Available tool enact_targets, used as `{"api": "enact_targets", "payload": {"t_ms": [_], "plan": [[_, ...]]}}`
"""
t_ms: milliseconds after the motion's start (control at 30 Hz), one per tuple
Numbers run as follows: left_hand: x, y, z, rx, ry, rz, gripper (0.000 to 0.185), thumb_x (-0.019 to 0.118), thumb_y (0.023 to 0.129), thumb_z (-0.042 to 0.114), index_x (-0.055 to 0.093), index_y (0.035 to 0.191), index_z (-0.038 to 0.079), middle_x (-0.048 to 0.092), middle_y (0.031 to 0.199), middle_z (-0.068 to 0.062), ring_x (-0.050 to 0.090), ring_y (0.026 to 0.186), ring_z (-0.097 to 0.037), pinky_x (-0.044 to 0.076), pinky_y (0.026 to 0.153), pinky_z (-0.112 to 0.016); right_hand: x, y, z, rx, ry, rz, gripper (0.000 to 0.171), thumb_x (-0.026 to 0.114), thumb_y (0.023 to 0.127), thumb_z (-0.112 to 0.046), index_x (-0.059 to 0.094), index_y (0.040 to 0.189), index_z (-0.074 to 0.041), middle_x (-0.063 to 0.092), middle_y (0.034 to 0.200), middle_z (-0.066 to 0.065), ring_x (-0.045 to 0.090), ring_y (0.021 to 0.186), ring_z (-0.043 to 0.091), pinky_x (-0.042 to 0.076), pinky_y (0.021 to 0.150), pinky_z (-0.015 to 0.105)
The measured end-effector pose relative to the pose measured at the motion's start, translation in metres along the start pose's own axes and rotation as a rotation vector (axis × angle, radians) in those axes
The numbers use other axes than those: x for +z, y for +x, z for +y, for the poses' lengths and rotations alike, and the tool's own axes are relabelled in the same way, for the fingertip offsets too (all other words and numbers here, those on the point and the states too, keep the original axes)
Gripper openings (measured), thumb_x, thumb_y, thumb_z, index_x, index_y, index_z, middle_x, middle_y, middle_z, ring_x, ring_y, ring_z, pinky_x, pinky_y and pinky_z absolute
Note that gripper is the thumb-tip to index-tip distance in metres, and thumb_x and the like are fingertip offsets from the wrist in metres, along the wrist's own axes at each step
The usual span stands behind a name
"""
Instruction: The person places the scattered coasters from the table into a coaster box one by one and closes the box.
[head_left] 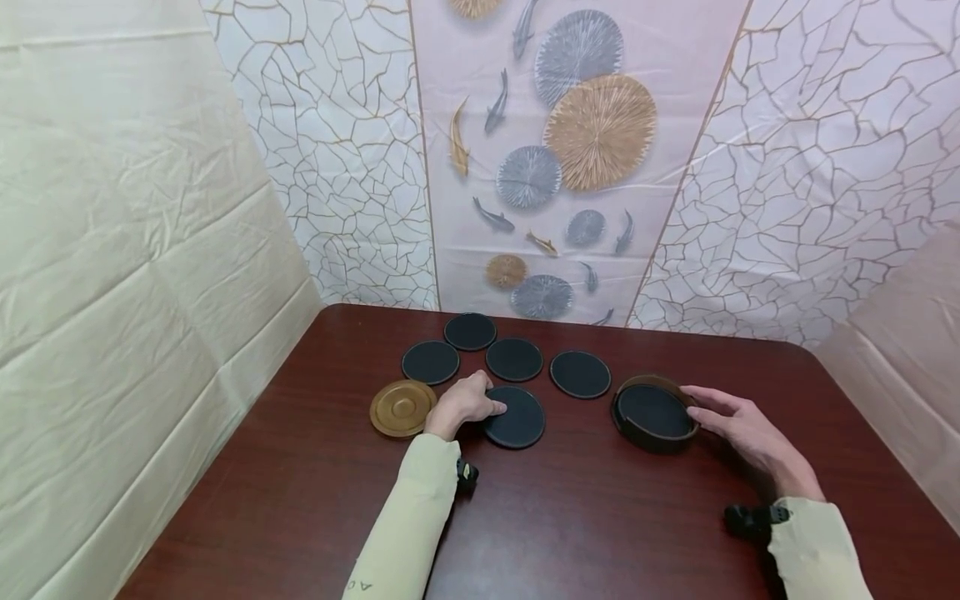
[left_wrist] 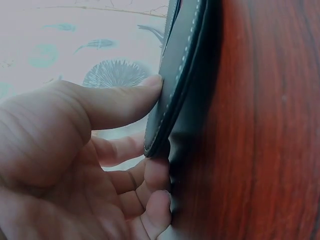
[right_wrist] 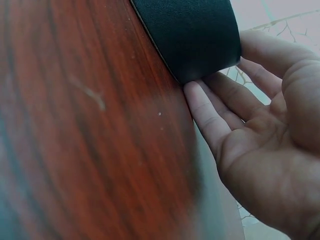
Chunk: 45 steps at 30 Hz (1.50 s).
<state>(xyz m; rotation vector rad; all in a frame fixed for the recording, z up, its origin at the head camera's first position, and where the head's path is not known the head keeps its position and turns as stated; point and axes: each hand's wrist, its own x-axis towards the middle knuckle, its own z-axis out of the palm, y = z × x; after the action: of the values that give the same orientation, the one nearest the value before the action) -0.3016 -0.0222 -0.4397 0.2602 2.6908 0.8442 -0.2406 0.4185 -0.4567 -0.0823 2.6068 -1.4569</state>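
On the dark wooden table [head_left: 585, 517] my left hand [head_left: 491, 406] pinches the near-left edge of a round black coaster [head_left: 519, 419]. In the left wrist view the thumb [left_wrist: 125, 102] lies on top of the coaster [left_wrist: 180, 75] and the fingers curl under its lifted rim. My right hand [head_left: 731, 417] rests with straight fingers against the right side of a round dark brown holder [head_left: 654, 414] that has a black coaster inside. The right wrist view shows the fingertips [right_wrist: 200, 102] touching the holder's wall [right_wrist: 195, 35].
Several more black coasters lie flat behind my left hand, among them one at the far side [head_left: 470, 331] and one near the holder [head_left: 580, 373]. A tan round lid [head_left: 402, 407] sits left of my left hand. Patterned sheets wall in the table's far and left sides.
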Motion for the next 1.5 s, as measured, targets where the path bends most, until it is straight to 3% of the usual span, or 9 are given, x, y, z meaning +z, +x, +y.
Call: {"api": "enact_targets", "payload": {"t_ms": [133, 367, 600, 700, 867, 1000, 1200, 1500], "plan": [[0.000, 0.000, 0.000, -0.002, 0.003, -0.008, 0.052, 0.069, 0.092, 0.036, 0.054, 0.132, 0.006, 0.059, 0.135, -0.014, 0.057, 0.122, -0.030, 0.046, 0.101, -0.044, 0.000, 0.000, 0.000, 0.009, 0.007, 0.000, 0.065, 0.062, 0.095, -0.041, 0.041, 0.149, -0.011, 0.044, 0.147, 0.014, 0.049, 0.105, -0.018, 0.051, 0.084, 0.016], [-0.002, 0.001, 0.001, 0.005, 0.001, -0.019, 0.052, 0.070, 0.091, 0.035, 0.056, 0.130, 0.004, 0.060, 0.133, -0.013, 0.057, 0.120, -0.028, 0.047, 0.101, -0.042, -0.001, 0.001, 0.003, -0.002, 0.024, 0.004, 0.063, 0.063, 0.095, -0.038, 0.042, 0.148, -0.010, 0.052, 0.130, -0.016, 0.053, 0.104, -0.015, 0.052, 0.084, 0.018], [-0.001, 0.002, -0.002, 0.005, 0.006, -0.018, 0.049, 0.071, 0.090, 0.035, 0.059, 0.126, 0.004, 0.062, 0.129, -0.012, 0.059, 0.115, -0.026, 0.048, 0.098, -0.041, -0.001, 0.001, 0.005, -0.006, 0.024, -0.011, 0.062, 0.063, 0.096, -0.036, 0.042, 0.147, -0.008, 0.055, 0.128, -0.013, 0.057, 0.103, -0.009, 0.053, 0.082, 0.020], [-0.001, 0.003, -0.001, 0.018, -0.022, -0.022, 0.041, 0.071, 0.091, 0.034, 0.061, 0.117, 0.004, 0.063, 0.119, -0.012, 0.060, 0.104, -0.025, 0.049, 0.090, -0.038, -0.002, -0.001, 0.005, -0.003, 0.022, -0.009, 0.063, 0.063, 0.095, -0.037, 0.043, 0.147, -0.009, 0.054, 0.128, -0.013, 0.057, 0.103, -0.008, 0.053, 0.082, 0.021], [-0.003, 0.006, 0.001, 0.058, -0.142, -0.018, 0.022, 0.061, 0.098, 0.027, 0.059, 0.105, 0.007, 0.059, 0.104, -0.010, 0.055, 0.084, -0.022, 0.042, 0.074, -0.032, -0.003, 0.000, 0.003, -0.005, 0.027, -0.010, 0.062, 0.063, 0.096, -0.037, 0.042, 0.148, -0.009, 0.053, 0.133, -0.006, 0.056, 0.104, -0.009, 0.053, 0.083, 0.021], [-0.003, 0.006, 0.003, 0.083, -0.265, -0.047, 0.021, 0.052, 0.102, 0.023, 0.059, 0.115, 0.008, 0.059, 0.109, -0.009, 0.054, 0.075, -0.018, 0.045, 0.064, -0.027, -0.002, 0.001, 0.003, -0.004, 0.046, -0.012, 0.062, 0.064, 0.095, -0.035, 0.042, 0.147, -0.009, 0.053, 0.133, -0.006, 0.056, 0.104, -0.009, 0.053, 0.082, 0.021], [-0.004, 0.006, 0.007, 0.098, -0.435, -0.089, 0.024, 0.051, 0.103, 0.020, 0.059, 0.120, 0.007, 0.058, 0.103, -0.010, 0.049, 0.064, -0.016, 0.048, 0.056, -0.026, -0.001, 0.002, 0.006, -0.007, 0.029, -0.012, 0.062, 0.064, 0.095, -0.036, 0.043, 0.147, -0.009, 0.054, 0.130, -0.011, 0.056, 0.104, -0.011, 0.053, 0.083, 0.021], [-0.001, 0.010, 0.022, 0.109, -0.712, -0.090, 0.028, 0.052, 0.102, 0.020, 0.056, 0.127, 0.007, 0.062, 0.100, -0.009, 0.063, 0.074, -0.017, 0.050, 0.059, -0.024, -0.001, 0.002, 0.000, -0.010, 0.035, -0.011, 0.062, 0.064, 0.095, -0.036, 0.043, 0.147, -0.009, 0.052, 0.134, -0.007, 0.055, 0.104, -0.011, 0.053, 0.083, 0.021]]}}
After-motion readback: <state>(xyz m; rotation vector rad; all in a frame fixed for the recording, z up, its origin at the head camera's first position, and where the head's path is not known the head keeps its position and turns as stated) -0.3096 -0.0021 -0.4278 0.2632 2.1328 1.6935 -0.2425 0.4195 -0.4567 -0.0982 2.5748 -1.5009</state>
